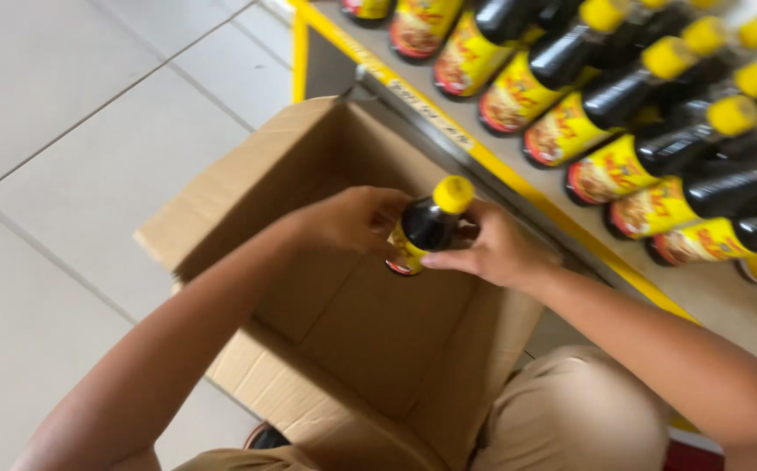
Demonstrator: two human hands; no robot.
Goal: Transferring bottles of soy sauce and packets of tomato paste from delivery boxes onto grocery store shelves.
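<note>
Pale tiled floor (pixel 73 131) at far left. Next, an open cardboard box (pixel 343 349) on that floor, flaps splayed, no goods visible inside. Above its opening, left hand (pixel 352 220) curled around the lower body and label of a dark sauce bottle (pixel 426 227) with a yellow cap. Bottle tilted, cap toward the shelf, held over the box and touching neither box nor shelf. Right hand (pixel 487 249) closed on the bottle's other side, fingers wrapped near the neck and shoulder.

Likely risks, as a judgement: a slip from either grip, bottle down into the box or onto the tiles; smooth sides and a slanted hold as the cause. A swing to the right, cap or elbow against the nearest standing bottles and a row toppled.

Further right, the yellow shelf edge (pixel 483 161) between box and stock. Beyond it, rows of matching shelf bottles (pixel 623 113), tightly packed, little free room among them. Bottom right, tan-trousered knees (pixel 570 410) close against the box wall, cramped space for the forearms.
</note>
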